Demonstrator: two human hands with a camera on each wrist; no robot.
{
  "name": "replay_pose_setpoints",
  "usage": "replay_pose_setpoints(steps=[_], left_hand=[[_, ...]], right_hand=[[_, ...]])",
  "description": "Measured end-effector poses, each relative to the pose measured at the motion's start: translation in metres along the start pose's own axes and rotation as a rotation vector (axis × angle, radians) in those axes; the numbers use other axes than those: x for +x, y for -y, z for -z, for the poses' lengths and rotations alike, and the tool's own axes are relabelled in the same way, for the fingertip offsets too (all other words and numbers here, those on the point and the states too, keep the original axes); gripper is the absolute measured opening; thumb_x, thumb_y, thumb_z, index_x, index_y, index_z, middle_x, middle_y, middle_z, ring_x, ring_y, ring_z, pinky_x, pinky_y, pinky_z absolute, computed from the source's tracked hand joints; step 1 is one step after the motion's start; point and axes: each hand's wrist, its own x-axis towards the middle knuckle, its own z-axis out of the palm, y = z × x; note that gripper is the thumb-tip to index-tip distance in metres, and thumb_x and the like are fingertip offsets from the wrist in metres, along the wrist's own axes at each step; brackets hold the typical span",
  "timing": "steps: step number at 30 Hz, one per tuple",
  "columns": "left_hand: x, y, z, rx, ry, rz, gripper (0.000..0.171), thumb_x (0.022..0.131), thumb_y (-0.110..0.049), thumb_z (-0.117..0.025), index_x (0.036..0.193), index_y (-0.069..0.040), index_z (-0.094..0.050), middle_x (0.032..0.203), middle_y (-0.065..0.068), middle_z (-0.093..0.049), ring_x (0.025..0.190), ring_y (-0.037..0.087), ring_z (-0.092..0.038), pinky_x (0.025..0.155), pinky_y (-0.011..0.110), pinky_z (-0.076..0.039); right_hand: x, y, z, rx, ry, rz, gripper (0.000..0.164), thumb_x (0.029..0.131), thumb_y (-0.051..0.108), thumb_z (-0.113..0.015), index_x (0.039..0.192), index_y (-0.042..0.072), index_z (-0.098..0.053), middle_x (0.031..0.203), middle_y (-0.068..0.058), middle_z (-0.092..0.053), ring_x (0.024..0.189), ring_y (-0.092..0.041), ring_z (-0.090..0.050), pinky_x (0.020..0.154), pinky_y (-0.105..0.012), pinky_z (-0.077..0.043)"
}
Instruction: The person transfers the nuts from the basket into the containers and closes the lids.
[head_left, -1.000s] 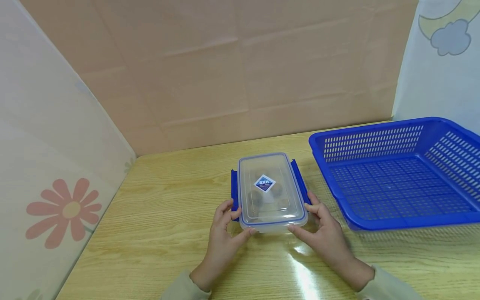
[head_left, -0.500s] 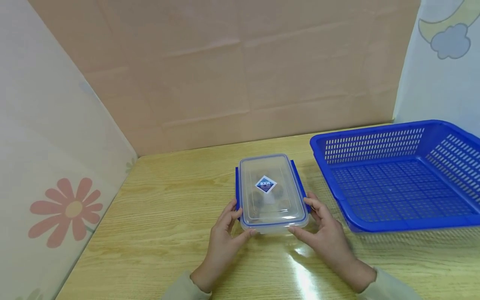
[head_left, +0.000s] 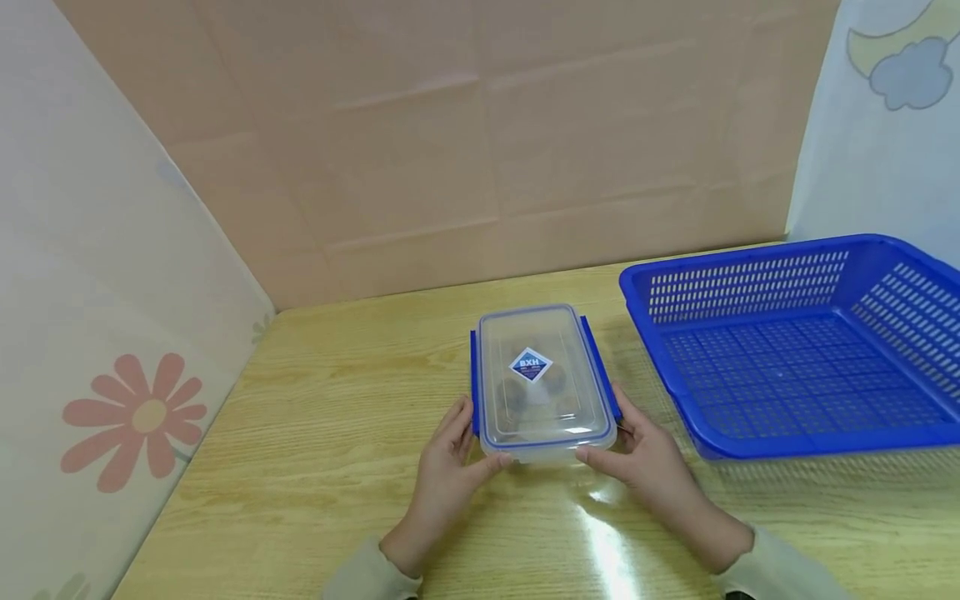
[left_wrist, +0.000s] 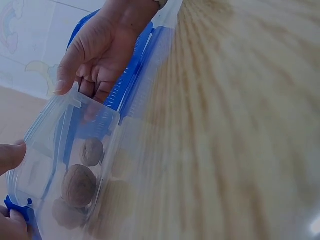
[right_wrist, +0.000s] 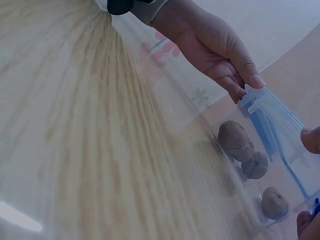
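A clear plastic food container (head_left: 536,329) with a blue-edged lid and a diamond-shaped BXH sticker lies on the wooden table. Blue side latches run along its left (head_left: 475,379) and right (head_left: 597,362); both hang down by the walls. My left hand (head_left: 446,475) grips the near left corner, thumb on the front edge, fingers along the latch side. At the near right corner my right hand (head_left: 656,462) holds it the same way, its fingers partly hidden beside the latch. Through the walls show several round, brown, walnut-like things (left_wrist: 80,186), also in the right wrist view.
A large blue perforated basket (head_left: 892,446) stands close to the container's right. Pale printed sheets with a flower (head_left: 146,417) and a moon and cloud (head_left: 911,71) enclose the left and right; a tan sheet (head_left: 480,150) rises behind the table.
The left latch, flared outward a second ago, now sits closer to the container's side. The forefingers have slid off the latch tops and lower along the sides. The container has hardly moved.
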Motion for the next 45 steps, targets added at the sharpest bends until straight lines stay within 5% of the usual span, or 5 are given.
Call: replay_pose_setpoints(steps=[5,10,16,23,45], left_hand=[[-0.0009,0.0012,-0.0009,0.0,0.017,-0.026,0.087,0.073,-0.013,-0.076,0.142,0.005,-0.026,0.151,0.021,-0.018,0.134,0.032,-0.031,0.102,0.027,-0.035],[-0.0009,0.0004,-0.0006,0.0,0.021,0.01,0.087,0.073,-0.015,-0.076,0.143,0.001,-0.027,0.151,0.017,-0.022,0.134,0.03,-0.032,0.102,0.026,-0.035],[0.0029,-0.0015,-0.0002,-0.021,0.031,0.004,0.083,0.074,-0.01,-0.076,0.142,0.002,-0.03,0.149,0.018,-0.027,0.133,0.03,-0.032,0.1,0.023,-0.037],[0.0035,-0.0025,-0.0005,-0.011,0.043,0.028,0.082,0.074,-0.007,-0.076,0.141,0.005,-0.03,0.148,0.021,-0.026,0.133,0.031,-0.032,0.099,0.023,-0.037],[0.0033,-0.0078,0.003,0.041,0.064,0.002,0.082,0.076,-0.009,-0.075,0.14,0.009,-0.027,0.147,0.026,-0.024,0.132,0.034,-0.032,0.099,0.025,-0.038]], right_hand=[[0.0,-0.0015,0.0019,-0.106,-0.027,-0.001,0.096,0.074,0.022,-0.078,0.148,0.01,-0.018,0.138,-0.019,-0.045,0.115,-0.029,-0.053,0.093,-0.027,-0.047],[0.0,-0.0034,0.0039,-0.263,-0.055,0.033,0.096,0.073,0.032,-0.078,0.146,0.004,-0.023,0.141,-0.019,-0.041,0.122,-0.034,-0.047,0.105,-0.05,-0.034],[0.0014,-0.0071,0.0033,-0.337,-0.076,0.135,0.094,0.072,0.03,-0.079,0.142,-0.005,-0.028,0.139,-0.023,-0.04,0.124,-0.036,-0.044,0.101,-0.047,-0.035],[0.0007,-0.0052,0.0056,-0.426,-0.092,0.201,0.091,0.07,0.028,-0.08,0.138,-0.009,-0.034,0.135,-0.028,-0.043,0.124,-0.043,-0.041,0.101,-0.057,-0.035],[0.0069,-0.0067,0.0054,-0.355,-0.077,0.162,0.094,0.068,0.026,-0.082,0.14,-0.007,-0.032,0.137,-0.025,-0.042,0.127,-0.039,-0.04,0.103,-0.053,-0.032]])
